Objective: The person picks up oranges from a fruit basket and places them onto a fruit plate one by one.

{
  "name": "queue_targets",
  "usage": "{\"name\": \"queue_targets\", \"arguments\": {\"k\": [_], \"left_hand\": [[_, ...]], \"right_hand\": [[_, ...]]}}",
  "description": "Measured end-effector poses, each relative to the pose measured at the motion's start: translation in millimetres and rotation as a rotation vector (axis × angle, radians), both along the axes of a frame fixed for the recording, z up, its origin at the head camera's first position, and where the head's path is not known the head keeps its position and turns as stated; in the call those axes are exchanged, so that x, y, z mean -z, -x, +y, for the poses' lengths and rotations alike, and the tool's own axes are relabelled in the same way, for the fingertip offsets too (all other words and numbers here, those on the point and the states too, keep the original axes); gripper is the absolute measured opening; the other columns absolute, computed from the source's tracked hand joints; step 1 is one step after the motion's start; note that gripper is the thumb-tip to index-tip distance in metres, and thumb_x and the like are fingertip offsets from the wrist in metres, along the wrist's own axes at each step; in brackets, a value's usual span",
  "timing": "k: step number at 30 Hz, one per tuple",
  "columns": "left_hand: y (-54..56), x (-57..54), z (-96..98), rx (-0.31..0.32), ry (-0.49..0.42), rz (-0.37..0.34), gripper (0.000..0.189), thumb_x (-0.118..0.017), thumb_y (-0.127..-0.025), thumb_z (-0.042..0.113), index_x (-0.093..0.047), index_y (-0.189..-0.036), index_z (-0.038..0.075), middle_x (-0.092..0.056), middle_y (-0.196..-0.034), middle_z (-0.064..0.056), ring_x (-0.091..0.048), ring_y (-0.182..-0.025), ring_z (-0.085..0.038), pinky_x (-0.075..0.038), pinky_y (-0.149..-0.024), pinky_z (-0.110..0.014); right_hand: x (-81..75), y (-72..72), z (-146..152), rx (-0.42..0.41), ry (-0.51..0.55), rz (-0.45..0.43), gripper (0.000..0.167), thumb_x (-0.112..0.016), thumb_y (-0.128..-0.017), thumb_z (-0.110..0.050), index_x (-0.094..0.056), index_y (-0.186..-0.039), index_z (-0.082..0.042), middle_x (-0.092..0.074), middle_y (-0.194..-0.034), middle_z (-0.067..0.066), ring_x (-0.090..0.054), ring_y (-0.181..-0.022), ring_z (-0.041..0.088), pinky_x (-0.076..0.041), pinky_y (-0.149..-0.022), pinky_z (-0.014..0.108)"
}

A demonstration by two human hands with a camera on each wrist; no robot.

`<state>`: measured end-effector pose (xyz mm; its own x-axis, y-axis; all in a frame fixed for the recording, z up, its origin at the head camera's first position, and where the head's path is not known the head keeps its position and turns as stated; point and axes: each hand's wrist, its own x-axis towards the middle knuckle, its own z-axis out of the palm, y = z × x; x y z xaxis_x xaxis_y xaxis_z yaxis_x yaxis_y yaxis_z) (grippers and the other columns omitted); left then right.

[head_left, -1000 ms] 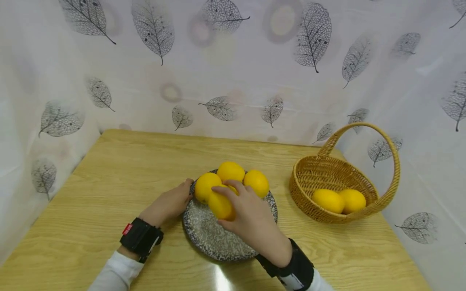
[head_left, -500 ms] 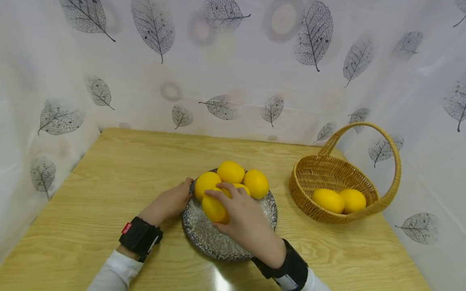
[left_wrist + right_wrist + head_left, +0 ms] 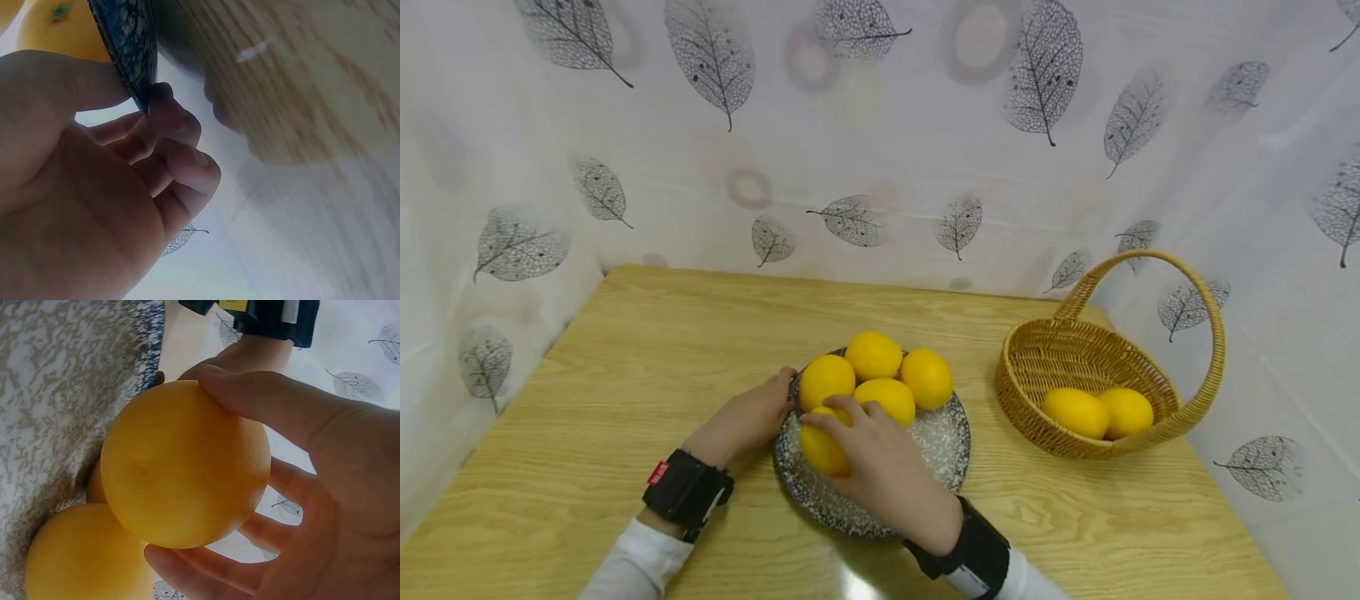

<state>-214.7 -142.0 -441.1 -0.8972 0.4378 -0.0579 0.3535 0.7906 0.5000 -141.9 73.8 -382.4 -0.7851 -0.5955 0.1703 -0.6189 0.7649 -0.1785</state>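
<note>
A speckled grey plate (image 3: 943, 442) with a dark rim lies on the table. My left hand (image 3: 748, 423) holds its left rim; in the left wrist view the thumb is on one side of the edge (image 3: 128, 47) and curled fingers are on the other. My right hand (image 3: 887, 471) grips a yellow-orange orange (image 3: 822, 446) over the left part of the plate. Thumb and fingers wrap around this orange (image 3: 184, 465) in the right wrist view. Behind it several more oranges sit grouped on the plate, among them a middle orange (image 3: 887, 400). Whether the held orange touches the plate is hard to tell.
To the right stands a wicker basket (image 3: 1022, 392) with a tall arched handle (image 3: 1213, 350). Two oranges (image 3: 1075, 412) lie inside it. A leaf-print curtain (image 3: 880, 150) hangs behind and at both sides of the wooden table (image 3: 685, 325).
My right hand has carried the orange left and toward me over the plate, uncovering the middle orange behind it. The left hand has stayed on the rim.
</note>
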Motion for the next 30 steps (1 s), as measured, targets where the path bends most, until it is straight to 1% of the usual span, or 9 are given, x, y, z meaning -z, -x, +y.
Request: {"name": "queue_targets", "arguments": {"k": [6, 10, 17, 19, 24, 27, 30], "left_hand": [[-3.2, -3.0, 1.2, -0.019, 0.034, -0.008, 0.039, -0.05, -0.105, 0.009, -0.042, -0.139, -0.009, -0.061, -0.135, -0.031, -0.063, -0.124, -0.041, -0.055, -0.102, -0.055], [-3.8, -3.7, 1.0, -0.019, 0.025, -0.002, 0.039, -0.049, -0.106, 0.009, -0.042, -0.139, -0.009, -0.061, -0.135, -0.031, -0.063, -0.124, -0.041, -0.055, -0.101, -0.055], [-3.6, -1.6, 0.6, -0.008, 0.011, 0.007, 0.035, -0.049, -0.106, 0.009, -0.043, -0.135, -0.008, -0.063, -0.13, -0.03, -0.066, -0.119, -0.04, -0.058, -0.096, -0.054], [-3.2, -1.3, 1.1, -0.007, 0.012, 0.012, 0.034, -0.05, -0.106, 0.009, -0.043, -0.135, -0.008, -0.064, -0.129, -0.03, -0.067, -0.117, -0.039, -0.058, -0.095, -0.054], [-1.8, -1.8, 1.7, -0.011, 0.023, 0.009, 0.036, -0.049, -0.106, 0.009, -0.042, -0.136, -0.008, -0.062, -0.132, -0.031, -0.065, -0.12, -0.04, -0.058, -0.097, -0.054], [-2.1, -2.1, 1.9, -0.011, 0.028, 0.003, 0.038, -0.049, -0.106, 0.01, -0.041, -0.138, -0.009, -0.061, -0.135, -0.032, -0.064, -0.123, -0.041, -0.057, -0.099, -0.055], [-2.6, -2.6, 1.7, -0.008, 0.025, 0.004, 0.038, -0.049, -0.106, 0.01, -0.041, -0.138, -0.009, -0.061, -0.135, -0.032, -0.064, -0.122, -0.042, -0.057, -0.098, -0.055]], "right_hand": [[3.5, 0.3, -0.7, -0.015, -0.037, -0.01, 0.072, -0.089, -0.078, -0.032, -0.056, -0.143, -0.031, -0.057, -0.143, 0.003, -0.064, -0.108, 0.023, -0.06, -0.086, 0.031], [6.9, 2.4, -2.4, -0.027, -0.05, -0.03, 0.074, -0.089, -0.078, -0.031, -0.055, -0.144, -0.031, -0.056, -0.146, 0.002, -0.063, -0.111, 0.023, -0.059, -0.089, 0.03], [13.8, 3.8, -4.7, -0.068, -0.043, -0.063, 0.073, -0.087, -0.08, -0.032, -0.054, -0.145, -0.028, -0.055, -0.147, 0.0, -0.061, -0.12, 0.021, -0.055, -0.103, 0.033], [14.4, 3.8, -4.7, -0.071, -0.031, -0.058, 0.07, -0.087, -0.081, -0.031, -0.055, -0.144, -0.027, -0.056, -0.146, 0.0, -0.06, -0.121, 0.021, -0.055, -0.104, 0.033], [13.9, 4.0, -3.6, -0.072, -0.015, -0.062, 0.066, -0.086, -0.082, -0.03, -0.057, -0.142, -0.025, -0.057, -0.144, 0.002, -0.06, -0.121, 0.02, -0.055, -0.104, 0.033], [13.3, 3.4, -3.1, -0.075, -0.021, -0.066, 0.068, -0.086, -0.082, -0.03, -0.056, -0.143, -0.024, -0.057, -0.145, 0.002, -0.059, -0.123, 0.021, -0.054, -0.106, 0.034], [13.3, 3.0, -3.3, -0.077, -0.021, -0.068, 0.07, -0.086, -0.081, -0.03, -0.056, -0.143, -0.023, -0.057, -0.145, 0.002, -0.059, -0.124, 0.02, -0.053, -0.107, 0.034]]}}
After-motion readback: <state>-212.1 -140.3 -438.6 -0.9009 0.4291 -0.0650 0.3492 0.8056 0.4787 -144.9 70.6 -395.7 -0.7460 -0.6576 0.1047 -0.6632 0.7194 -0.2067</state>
